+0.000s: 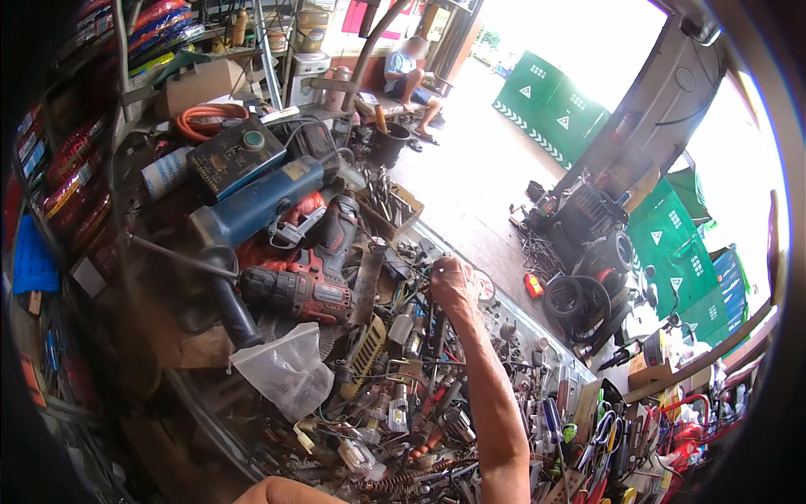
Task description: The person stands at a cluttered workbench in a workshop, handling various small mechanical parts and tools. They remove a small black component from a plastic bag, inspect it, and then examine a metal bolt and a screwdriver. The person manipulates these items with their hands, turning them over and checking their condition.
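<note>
Got a parts heap [399, 412] on the counter [531, 324], right of the cordless drill [315, 286] and nearer: greasy silver-grey metal, tangled thin wires, dark coil spring [395, 485]. Seeing right hand [453, 281] over heap's far part, right of drill, fingers curled down and mostly closed; can't tell about any hold, fingertips hidden. Can't see left hand. Noting small pale lettering on drill's red-and-black side, white triangles and chevrons on green panels [546, 105] well beyond drill. Nearer than drill: crumpled translucent plastic bag [290, 370], yellow slotted casing [367, 357]. Just beyond drill: smooth blue cylinder [256, 202].
</note>
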Demonstrator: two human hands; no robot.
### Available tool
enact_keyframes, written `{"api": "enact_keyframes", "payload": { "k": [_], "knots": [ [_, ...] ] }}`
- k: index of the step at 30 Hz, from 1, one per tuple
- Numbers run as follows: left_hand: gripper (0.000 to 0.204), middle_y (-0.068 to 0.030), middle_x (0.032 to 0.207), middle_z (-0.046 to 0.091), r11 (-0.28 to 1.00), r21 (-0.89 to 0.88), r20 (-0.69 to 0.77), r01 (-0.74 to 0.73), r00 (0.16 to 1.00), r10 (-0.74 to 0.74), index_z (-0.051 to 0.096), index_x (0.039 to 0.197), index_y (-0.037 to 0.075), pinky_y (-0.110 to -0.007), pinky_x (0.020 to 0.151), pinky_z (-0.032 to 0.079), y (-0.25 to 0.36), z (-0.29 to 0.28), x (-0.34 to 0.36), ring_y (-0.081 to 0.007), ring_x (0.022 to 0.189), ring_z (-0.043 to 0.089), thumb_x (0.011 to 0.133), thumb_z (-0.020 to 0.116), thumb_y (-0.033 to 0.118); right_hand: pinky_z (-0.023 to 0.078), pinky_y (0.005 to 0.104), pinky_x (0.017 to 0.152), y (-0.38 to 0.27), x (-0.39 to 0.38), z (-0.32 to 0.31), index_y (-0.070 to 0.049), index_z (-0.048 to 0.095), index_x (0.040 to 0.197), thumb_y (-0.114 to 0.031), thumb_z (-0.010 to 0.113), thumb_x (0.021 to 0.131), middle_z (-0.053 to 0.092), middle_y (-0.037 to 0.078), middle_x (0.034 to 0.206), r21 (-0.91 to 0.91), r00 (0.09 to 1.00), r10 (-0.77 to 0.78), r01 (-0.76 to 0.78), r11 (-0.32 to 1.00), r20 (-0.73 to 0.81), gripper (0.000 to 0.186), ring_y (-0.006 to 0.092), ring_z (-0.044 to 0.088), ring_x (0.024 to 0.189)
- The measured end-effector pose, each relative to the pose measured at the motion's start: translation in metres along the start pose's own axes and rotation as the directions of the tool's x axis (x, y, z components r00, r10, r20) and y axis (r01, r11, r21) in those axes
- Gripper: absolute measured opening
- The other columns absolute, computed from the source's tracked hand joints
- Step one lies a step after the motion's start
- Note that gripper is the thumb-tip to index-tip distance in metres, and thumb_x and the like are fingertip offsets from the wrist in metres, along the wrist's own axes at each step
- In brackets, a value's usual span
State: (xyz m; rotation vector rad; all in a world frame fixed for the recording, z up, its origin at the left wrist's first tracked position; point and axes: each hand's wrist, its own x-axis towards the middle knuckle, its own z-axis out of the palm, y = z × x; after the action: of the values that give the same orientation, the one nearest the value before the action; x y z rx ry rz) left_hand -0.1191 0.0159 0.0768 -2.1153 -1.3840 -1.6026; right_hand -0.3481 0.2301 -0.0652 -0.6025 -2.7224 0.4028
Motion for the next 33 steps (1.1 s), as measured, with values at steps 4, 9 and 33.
{"api": "enact_keyframes", "payload": {
  "k": [4,9,33],
  "knots": [
    [0.024,-0.0053,0.064,0.054,0.996,0.075,-0.073,0.052,0.996,-0.046,0.059,0.074,0.002,-0.031,0.047,0.041,-0.001,0.001,0.001,-0.0167,0.057,0.054,0.072,0.062,0.026,0.051,0.0489,0.074,-0.005,0.004,0.002,-0.006,0.072,0.082,-0.015,0.059,0.077,0.069,0.022,0.081,0.019,0.999,0.033,-0.034,0.999,0.033,0.016,0.0401,0.068,0.081],
    [0.024,-0.0047,0.064,0.053,0.997,0.030,-0.057,0.078,0.996,-0.076,0.059,0.073,0.002,-0.031,0.047,0.040,0.002,0.005,0.000,-0.0162,0.056,0.053,0.072,0.062,0.026,0.051,0.0499,0.076,0.011,0.009,0.016,-0.001,0.064,0.090,-0.016,0.057,0.082,0.068,0.022,0.086,-0.108,0.999,-0.045,0.048,0.993,0.030,0.018,0.0400,0.067,0.084],
    [0.012,-0.0030,0.061,0.053,0.979,0.182,0.026,0.090,0.995,-0.096,0.056,0.065,0.005,-0.026,0.037,0.035,-0.002,-0.007,0.004,-0.0120,0.052,0.049,0.070,0.063,0.013,0.052,0.0275,0.064,0.013,-0.105,-0.145,0.001,0.069,0.095,-0.006,0.065,0.085,0.070,0.008,0.080,0.471,0.980,-0.164,0.092,0.877,0.114,0.013,0.0127,0.064,0.067]
  ]
}}
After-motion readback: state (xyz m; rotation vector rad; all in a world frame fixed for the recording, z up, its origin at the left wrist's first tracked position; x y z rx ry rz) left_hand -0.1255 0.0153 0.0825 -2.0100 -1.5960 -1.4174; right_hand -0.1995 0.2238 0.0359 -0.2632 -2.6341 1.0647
